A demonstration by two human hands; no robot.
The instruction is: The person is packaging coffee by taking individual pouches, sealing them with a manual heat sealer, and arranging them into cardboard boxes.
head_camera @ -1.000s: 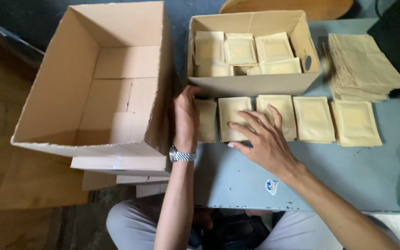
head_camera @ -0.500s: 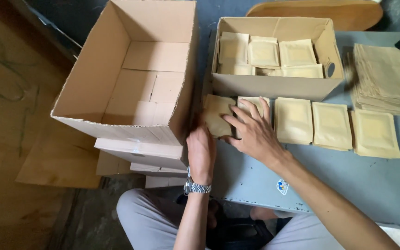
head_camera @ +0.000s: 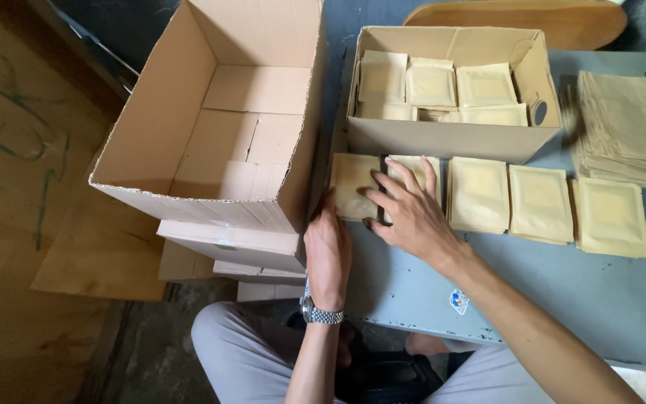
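Observation:
A row of flat tan padded pouches lies on the grey table (head_camera: 562, 292). My right hand (head_camera: 405, 213) rests spread over the second pouch stack (head_camera: 420, 168), fingertips touching the leftmost pouch stack (head_camera: 353, 183). My left hand (head_camera: 328, 251), with a metal wristwatch, presses against the near left edge of that leftmost stack, beside the big empty cardboard box (head_camera: 188, 187). Neither hand has lifted a pouch.
A smaller cardboard box (head_camera: 443, 138) holding more pouches stands behind the row. Three more pouch stacks (head_camera: 540, 202) lie to the right, and a pile of flat brown envelopes (head_camera: 626, 127) sits at far right. Flattened cardboard (head_camera: 226, 247) lies under the big box.
My left hand slid back toward me from the top of the leftmost stack to its near edge. My right hand shifted left onto the two leftmost stacks. The view also moved.

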